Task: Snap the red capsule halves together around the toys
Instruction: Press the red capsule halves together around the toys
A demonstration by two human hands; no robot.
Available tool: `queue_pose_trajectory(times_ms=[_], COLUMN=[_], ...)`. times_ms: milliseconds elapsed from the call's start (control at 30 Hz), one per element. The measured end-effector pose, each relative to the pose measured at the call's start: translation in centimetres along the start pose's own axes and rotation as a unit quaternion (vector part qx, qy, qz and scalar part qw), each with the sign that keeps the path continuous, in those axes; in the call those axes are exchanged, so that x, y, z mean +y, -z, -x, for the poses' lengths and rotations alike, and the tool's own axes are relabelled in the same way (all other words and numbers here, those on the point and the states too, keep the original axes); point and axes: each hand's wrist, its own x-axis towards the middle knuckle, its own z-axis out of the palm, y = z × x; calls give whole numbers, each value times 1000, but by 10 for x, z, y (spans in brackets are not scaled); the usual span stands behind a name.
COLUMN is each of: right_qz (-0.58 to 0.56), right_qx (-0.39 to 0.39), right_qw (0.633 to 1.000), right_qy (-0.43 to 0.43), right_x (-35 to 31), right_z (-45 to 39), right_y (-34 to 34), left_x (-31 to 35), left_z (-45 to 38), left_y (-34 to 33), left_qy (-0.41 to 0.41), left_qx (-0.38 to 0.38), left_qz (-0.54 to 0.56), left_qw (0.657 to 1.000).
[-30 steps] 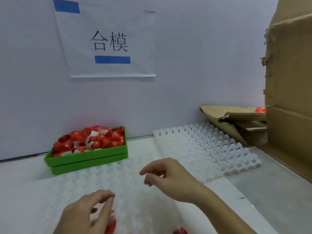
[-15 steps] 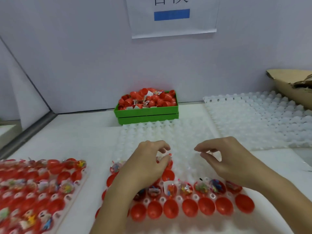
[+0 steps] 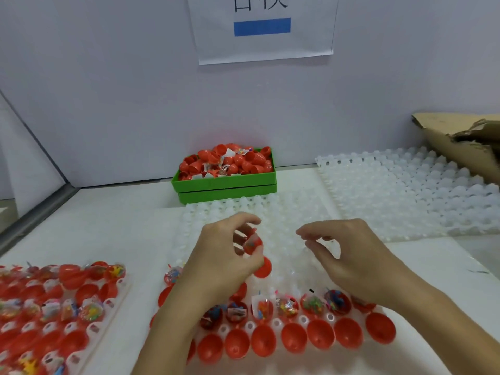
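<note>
The left hand (image 3: 227,255) pinched a red capsule (image 3: 252,244) between thumb and curled fingers, lifted clear of the white tray (image 3: 295,212), seemingly to press its halves shut. The right hand (image 3: 349,255) hovered just beside it, fingers loosely curled and holding nothing, likely ready to help. Along the tray's near edge sat a row of empty red halves (image 3: 293,338), and behind them halves filled with toys (image 3: 286,307), each cupped in its own socket so it stayed mouth-up. A green bin (image 3: 224,182) of spare halves stood at the surface's far edge.
</note>
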Motion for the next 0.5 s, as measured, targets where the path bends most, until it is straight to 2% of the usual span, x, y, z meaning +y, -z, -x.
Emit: queue_pose_trajectory(times_ms=[67, 167, 233, 400, 500], right_qz=[-64, -176, -226, -318, -377], right_qx=[13, -49, -69, 1, 5], right_qw=[998, 983, 971, 944, 920], right_qy=[-1, -20, -44, -88, -111], right_x=[-8, -25, -32, -32, -28], right_z=[1, 4, 6, 0, -3], right_y=[2, 4, 2, -1, 5], left_x=[5, 15, 21, 28, 30], left_z=[-1, 1, 4, 5, 5], left_y=[-3, -11, -17, -22, -19], left_qy=[10, 16, 14, 26, 13], left_qx=[66, 100, 94, 63, 36], left_qz=[38, 84, 100, 144, 172], left_qw=[997, 991, 990, 987, 984])
